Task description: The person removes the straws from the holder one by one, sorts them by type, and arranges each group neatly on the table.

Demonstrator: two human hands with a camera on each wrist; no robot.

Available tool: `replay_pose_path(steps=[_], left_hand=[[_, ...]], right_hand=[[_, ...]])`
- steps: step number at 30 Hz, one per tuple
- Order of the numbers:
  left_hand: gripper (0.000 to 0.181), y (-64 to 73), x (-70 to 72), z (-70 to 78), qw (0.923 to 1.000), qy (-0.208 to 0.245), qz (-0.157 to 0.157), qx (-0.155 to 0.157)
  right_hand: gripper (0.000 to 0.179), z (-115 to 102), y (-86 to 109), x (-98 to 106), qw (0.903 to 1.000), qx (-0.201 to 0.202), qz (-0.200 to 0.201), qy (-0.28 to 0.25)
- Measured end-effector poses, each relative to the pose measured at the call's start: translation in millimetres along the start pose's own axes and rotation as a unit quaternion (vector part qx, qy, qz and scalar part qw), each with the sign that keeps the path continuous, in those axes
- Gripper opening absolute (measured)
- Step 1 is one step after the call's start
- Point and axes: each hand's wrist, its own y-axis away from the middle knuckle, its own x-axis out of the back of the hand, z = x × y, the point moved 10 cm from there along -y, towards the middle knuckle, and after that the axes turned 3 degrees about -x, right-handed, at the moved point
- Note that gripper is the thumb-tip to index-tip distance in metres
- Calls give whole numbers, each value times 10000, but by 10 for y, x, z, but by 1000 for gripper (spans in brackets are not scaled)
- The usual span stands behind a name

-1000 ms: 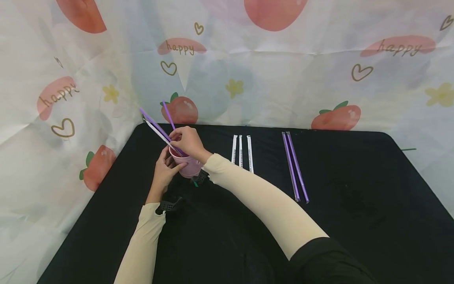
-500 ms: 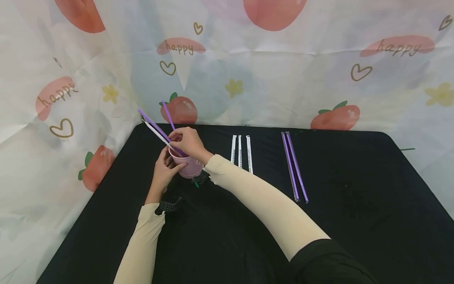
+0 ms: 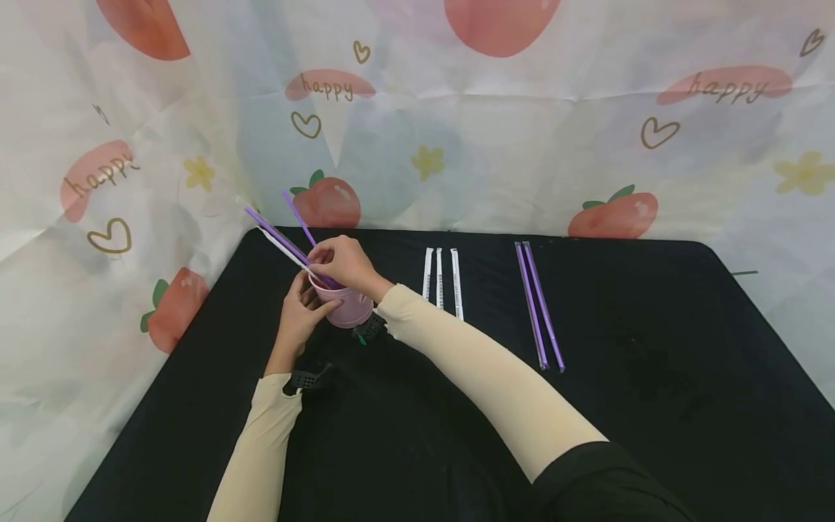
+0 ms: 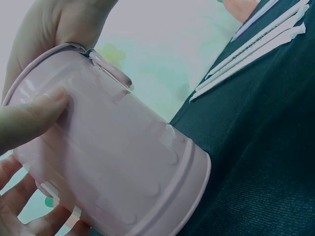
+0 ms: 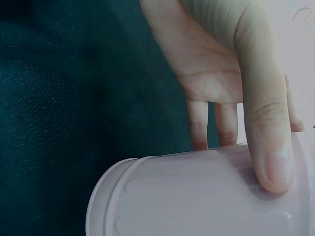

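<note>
A pink pail [image 3: 351,308] leans on the black table toward the left, its wall filling much of the left wrist view. My left hand [image 3: 296,322] grips it from the left, thumb pressed on the near wall and fingers round the far side. Out of its mouth slant purple straws [image 3: 274,233], a white-wrapped straw [image 3: 280,244] beside them and a more upright purple straw [image 3: 298,216]. At the rim my right hand [image 3: 349,262] pinches straws between curled fingers and thumb; its fingers hide which ones. The right wrist view shows my left thumb on the pail [image 5: 197,191].
Three white-wrapped straws [image 3: 440,279] lie in a row right of the pail, partly behind my right sleeve [image 3: 470,348]. Farther right lie two purple straws [image 3: 540,304] on the black tablecloth [image 3: 652,319]. A peach-printed curtain [image 3: 509,159] stands behind the table.
The upper ends of the straws in the pail have swung left and slightly down. Both hands keep their places at the pail, with the head view drifting a little.
</note>
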Motion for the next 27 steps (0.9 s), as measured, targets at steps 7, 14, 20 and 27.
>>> replay_pose_path(steps=[7, 14, 20, 27], left_hand=[[78, -6, 6, -17, 10000, -16, 42, 58], [80, -2, 8, -15, 9999, 53, 76, 84], [80, -2, 2, -4, 9999, 75, 70, 38], [79, -38, 20, -85, 9999, 80, 130, -2]], right_hand=[[12, -8, -5, -2, 9997, 202, -57, -131], [12, -15, 0, 36, 9992, 281, 82, -282], [13, 10, -17, 99, 9982, 179, 320, -477], [15, 75, -9, 128, 9905, -138, 426, -1298]])
